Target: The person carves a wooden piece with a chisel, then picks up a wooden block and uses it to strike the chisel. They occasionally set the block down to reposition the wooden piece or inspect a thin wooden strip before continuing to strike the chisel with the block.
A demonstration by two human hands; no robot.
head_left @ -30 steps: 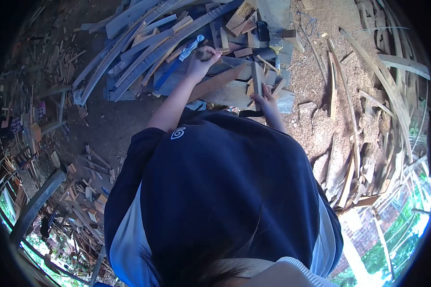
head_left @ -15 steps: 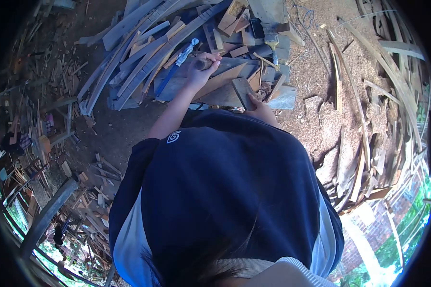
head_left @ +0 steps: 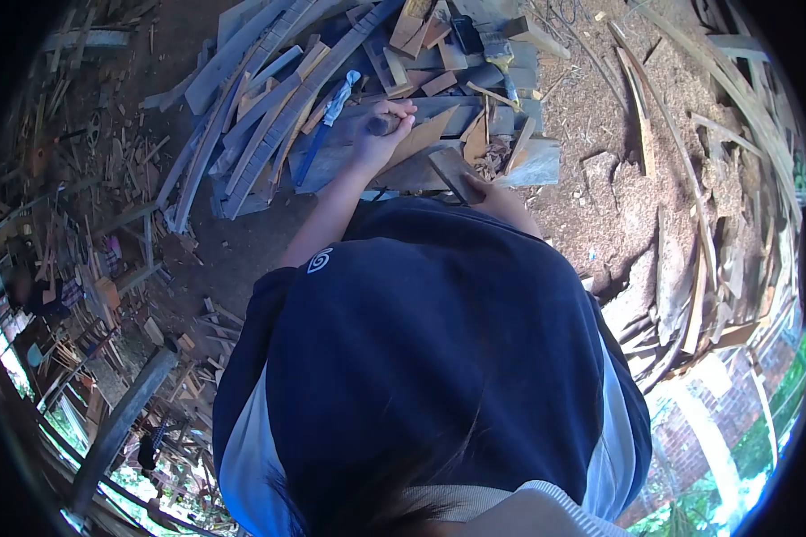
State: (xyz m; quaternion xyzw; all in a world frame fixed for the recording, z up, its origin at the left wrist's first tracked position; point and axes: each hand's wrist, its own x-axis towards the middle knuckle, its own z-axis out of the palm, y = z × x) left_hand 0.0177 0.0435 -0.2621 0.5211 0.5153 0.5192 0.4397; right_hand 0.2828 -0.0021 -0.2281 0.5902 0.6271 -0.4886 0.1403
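Nearest us, our right hand (head_left: 494,193) grips the block (head_left: 448,167) at the table (head_left: 539,163) edge, which we judge wants a firm hold with fingers clear, while beyond it our left hand (head_left: 373,143) is clenched round a dark handle (head_left: 376,125) beside the blue tool (head_left: 327,112).

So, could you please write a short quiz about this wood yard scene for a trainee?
1. True or false: the left hand is empty.
2. What does the right hand touch? A) a wooden block B) a metal bucket C) a glass jar
3. Fill in: the long blue item lies on a pile of ___ planks.

Key: 1 false, it grips a dark tool handle; 2 A; 3 wooden.
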